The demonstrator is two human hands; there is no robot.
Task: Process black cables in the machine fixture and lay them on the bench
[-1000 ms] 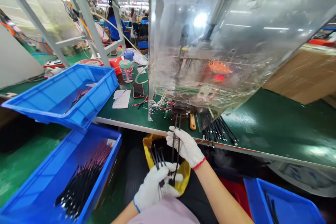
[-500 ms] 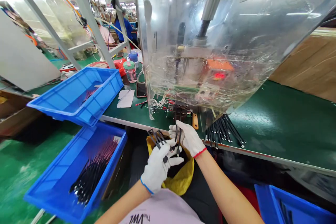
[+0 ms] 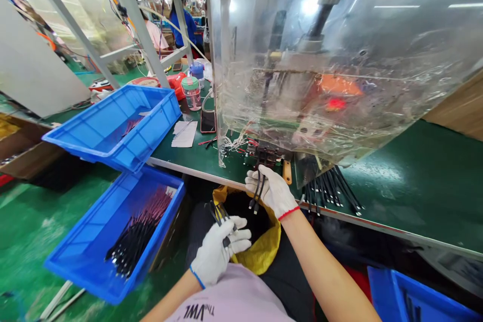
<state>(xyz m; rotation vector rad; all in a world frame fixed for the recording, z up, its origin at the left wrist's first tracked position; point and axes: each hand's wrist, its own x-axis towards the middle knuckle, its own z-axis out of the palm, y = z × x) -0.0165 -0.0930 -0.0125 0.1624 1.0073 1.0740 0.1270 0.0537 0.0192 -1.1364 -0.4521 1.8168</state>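
My left hand [image 3: 218,249], in a white glove with a blue cuff, is closed around several short black cables [image 3: 220,214] that stick up beyond the thumb. Higher and to the right, my right hand [image 3: 276,192], gloved in white with a red cuff, pinches a pair of black cable ends [image 3: 257,193] that dangle from the fingers. Its fingertips are just in front of a dark metal fixture [image 3: 264,153] on the bench edge. Below both hands lies an open yellow bag [image 3: 269,256] over my lap.
A clear plastic guard [image 3: 339,126] hangs over the machine. More black cables [image 3: 332,188] lie on the green bench [image 3: 400,171]. A wooden handle [image 3: 287,173] is beside the fixture. Two blue bins [image 3: 113,153] stand at left, another blue bin [image 3: 433,292] at lower right.
My left hand has moved down and left with its cables, away from my right hand. The right hand has risen slightly, the cable ends hanging from it. The view has shifted a little.
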